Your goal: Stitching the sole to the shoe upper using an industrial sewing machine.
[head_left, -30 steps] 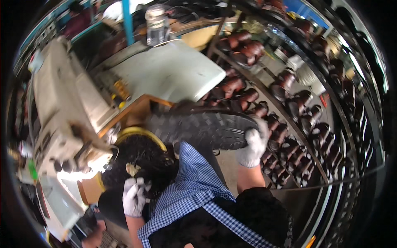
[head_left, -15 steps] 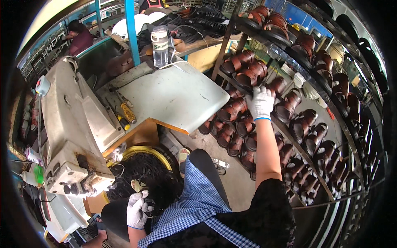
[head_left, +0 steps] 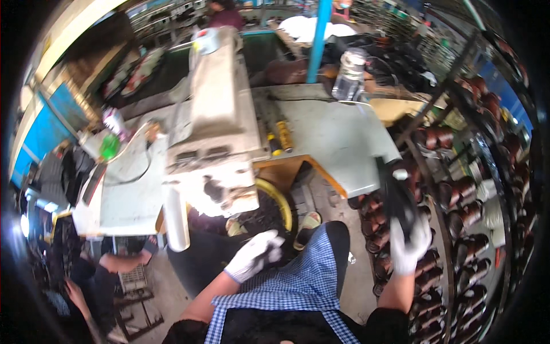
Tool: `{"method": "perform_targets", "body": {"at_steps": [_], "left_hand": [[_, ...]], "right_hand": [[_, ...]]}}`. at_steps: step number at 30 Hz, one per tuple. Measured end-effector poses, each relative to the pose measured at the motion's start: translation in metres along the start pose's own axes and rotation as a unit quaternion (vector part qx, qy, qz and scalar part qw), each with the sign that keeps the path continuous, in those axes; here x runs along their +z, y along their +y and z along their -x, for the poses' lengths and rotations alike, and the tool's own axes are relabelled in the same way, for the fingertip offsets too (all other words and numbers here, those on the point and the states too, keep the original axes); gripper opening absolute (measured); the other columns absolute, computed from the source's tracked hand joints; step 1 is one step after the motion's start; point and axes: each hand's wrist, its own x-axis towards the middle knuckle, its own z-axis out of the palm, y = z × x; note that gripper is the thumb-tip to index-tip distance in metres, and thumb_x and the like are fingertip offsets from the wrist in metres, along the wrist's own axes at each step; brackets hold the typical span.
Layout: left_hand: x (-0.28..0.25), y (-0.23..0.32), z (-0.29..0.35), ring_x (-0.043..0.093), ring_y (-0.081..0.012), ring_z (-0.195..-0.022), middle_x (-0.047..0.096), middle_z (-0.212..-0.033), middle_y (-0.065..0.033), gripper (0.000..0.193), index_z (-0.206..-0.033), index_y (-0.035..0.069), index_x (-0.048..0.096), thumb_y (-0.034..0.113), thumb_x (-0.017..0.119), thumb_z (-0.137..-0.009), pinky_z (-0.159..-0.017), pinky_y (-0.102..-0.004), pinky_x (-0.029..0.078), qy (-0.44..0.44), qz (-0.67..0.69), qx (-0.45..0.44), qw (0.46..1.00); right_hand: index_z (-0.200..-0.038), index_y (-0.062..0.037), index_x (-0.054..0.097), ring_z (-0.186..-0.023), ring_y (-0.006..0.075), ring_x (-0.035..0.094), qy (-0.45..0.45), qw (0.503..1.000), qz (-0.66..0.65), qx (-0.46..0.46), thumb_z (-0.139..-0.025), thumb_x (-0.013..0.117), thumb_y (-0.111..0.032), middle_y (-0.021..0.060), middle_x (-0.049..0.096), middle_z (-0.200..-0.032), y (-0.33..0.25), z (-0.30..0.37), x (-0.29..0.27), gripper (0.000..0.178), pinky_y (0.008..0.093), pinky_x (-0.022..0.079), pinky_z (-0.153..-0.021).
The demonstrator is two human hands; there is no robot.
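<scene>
My right hand (head_left: 410, 245), in a white knit glove, is closed around a dark sandal (head_left: 396, 198) that stands up from its fingers, smeared by motion. The sandal is beside the right front corner of the grey-white worktable (head_left: 332, 129). Over my lap, my gloved left hand (head_left: 256, 253) hangs with its fingers loosely bent and apart, and nothing shows in it. Just beyond that hand is the head of a worn sewing machine (head_left: 215, 183). Below the machine, a yellow-rimmed basket (head_left: 283, 206) holds dark strips.
Brown sandals (head_left: 467, 213) fill the slanted rack at my right. A water bottle (head_left: 350, 74) and screwdrivers (head_left: 283, 135) are on the worktable, near a blue post (head_left: 319, 43). At the lower left, another person's arm (head_left: 77, 298) shows. More people are at the back.
My view has swung left. My right hand has come away from the rack with a sandal in it. My left hand has moved forward over my lap, and the dark thing by its fingers no longer shows.
</scene>
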Motion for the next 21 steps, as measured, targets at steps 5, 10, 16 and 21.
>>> {"method": "perform_targets", "body": {"at_steps": [5, 10, 16, 21], "left_hand": [[0.017, 0.001, 0.009, 0.052, -0.0327, -0.132, 0.051, -0.146, -0.0161, 0.068, -0.146, 0.005, 0.042, 0.034, 0.069, -0.091, -0.114, -0.0501, 0.04, 0.03, 0.102, 0.074, 0.992], [0.011, 0.041, 0.039, 0.048, -0.0351, -0.137, 0.049, -0.148, -0.0208, 0.081, -0.149, 0.006, 0.039, 0.047, 0.07, -0.086, -0.117, -0.0531, 0.036, 0.067, 0.006, 0.082, 0.994], [0.038, 0.072, 0.047, 0.048, -0.0333, -0.138, 0.047, -0.151, -0.0192, 0.109, -0.152, 0.0, 0.033, 0.044, 0.088, -0.07, -0.118, -0.0459, 0.035, -0.068, -0.197, 0.028, 0.978], [0.036, 0.079, -0.005, 0.047, -0.0254, -0.137, 0.048, -0.15, -0.0161, 0.098, -0.154, 0.0, 0.029, 0.013, 0.086, -0.075, -0.114, -0.0412, 0.04, -0.157, -0.163, 0.012, 0.974]], "right_hand": [[-0.144, 0.0039, 0.045, -0.122, 0.0269, 0.059, -0.121, 0.604, -0.633, 0.468, -0.075, 0.06, -0.012, 0.0173, 0.06, -0.133, -0.091, 0.069, 0.019, 0.072, 0.0402, 0.046, -0.106], [-0.147, -0.0001, 0.041, -0.128, 0.0295, 0.055, -0.255, 0.389, -0.759, 0.457, -0.072, 0.068, -0.014, 0.0166, 0.055, -0.14, -0.131, 0.108, 0.054, 0.081, 0.0444, 0.044, -0.109], [-0.152, -0.0049, 0.037, -0.135, 0.0325, 0.05, -0.189, 0.413, -0.761, 0.464, -0.067, 0.077, -0.016, 0.0158, 0.048, -0.149, -0.107, 0.14, 0.083, 0.094, 0.0495, 0.042, -0.113], [-0.15, -0.005, 0.04, -0.13, 0.0356, 0.055, -0.091, 0.405, -0.772, 0.481, -0.065, 0.074, -0.01, 0.0149, 0.053, -0.144, -0.061, 0.132, 0.119, 0.091, 0.0533, 0.046, -0.11]]}}
